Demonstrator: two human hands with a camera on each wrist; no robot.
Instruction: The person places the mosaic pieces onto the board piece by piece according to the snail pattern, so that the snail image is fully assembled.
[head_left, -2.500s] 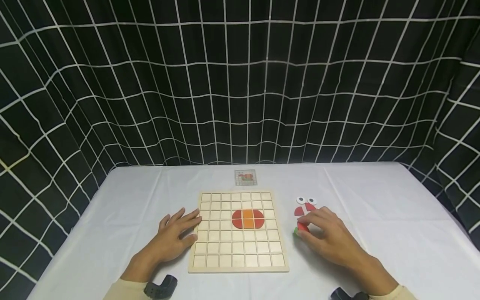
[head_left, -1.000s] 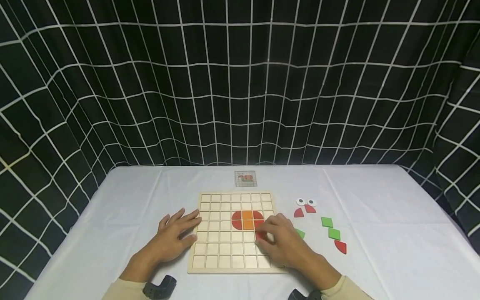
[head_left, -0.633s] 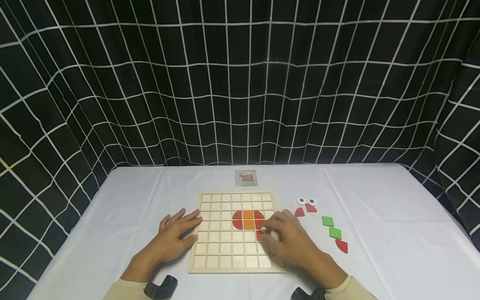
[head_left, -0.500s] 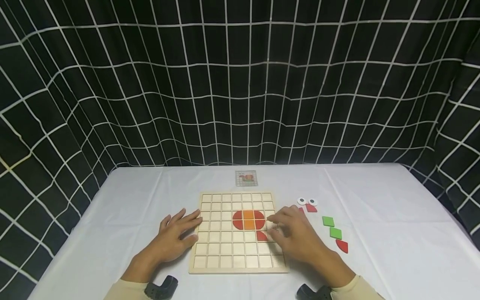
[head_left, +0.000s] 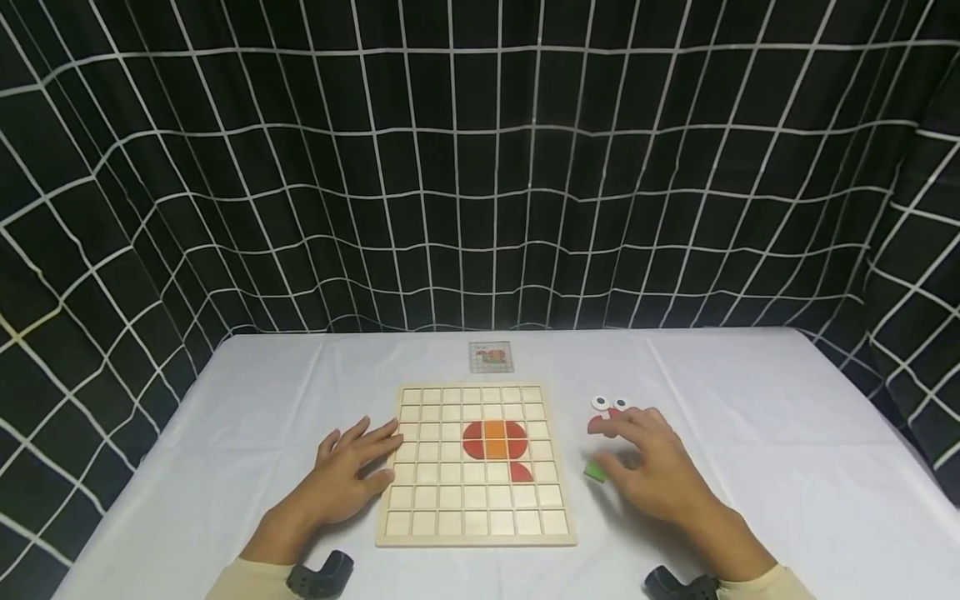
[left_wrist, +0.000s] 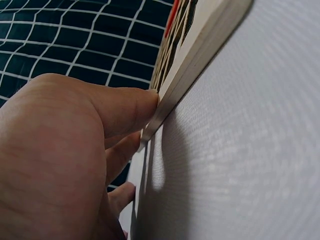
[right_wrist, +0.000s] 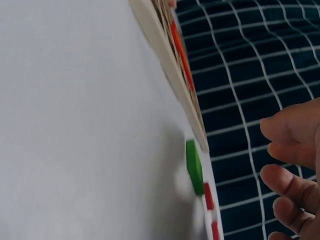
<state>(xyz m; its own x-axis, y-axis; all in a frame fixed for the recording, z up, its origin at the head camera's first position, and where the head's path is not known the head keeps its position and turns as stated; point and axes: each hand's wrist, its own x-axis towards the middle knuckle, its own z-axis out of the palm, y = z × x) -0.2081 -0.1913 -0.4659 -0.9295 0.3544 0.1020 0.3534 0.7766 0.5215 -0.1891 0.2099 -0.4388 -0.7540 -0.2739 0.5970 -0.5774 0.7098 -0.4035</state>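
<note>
A wooden grid board (head_left: 438, 500) lies on the white-covered table. In it, red quarter-round pieces flank orange square tiles (head_left: 496, 429), and a separate red quarter-round piece (head_left: 521, 472) sits in a cell below their right end. My left hand (head_left: 348, 471) rests beside the board, its fingers spread; in the left wrist view the thumb (left_wrist: 132, 107) touches the board's edge. My right hand (head_left: 660, 471) hovers right of the board, fingers apart and holding nothing. Close to its thumb lies a green tile (head_left: 594, 472), also visible as a green block (right_wrist: 194, 167) in the right wrist view.
Two white eye discs (head_left: 600, 402) lie beyond the right hand, near red pieces (head_left: 594, 425) partly covered by its fingers. A small picture card (head_left: 491, 357) stands behind the board. Black netted cloth (head_left: 480, 167) encloses the table's back and sides.
My right hand has carried a red quarter-round piece onto the board and let go of it in a cell. It has since moved back right, over the loose pieces. The left hand stays put.
</note>
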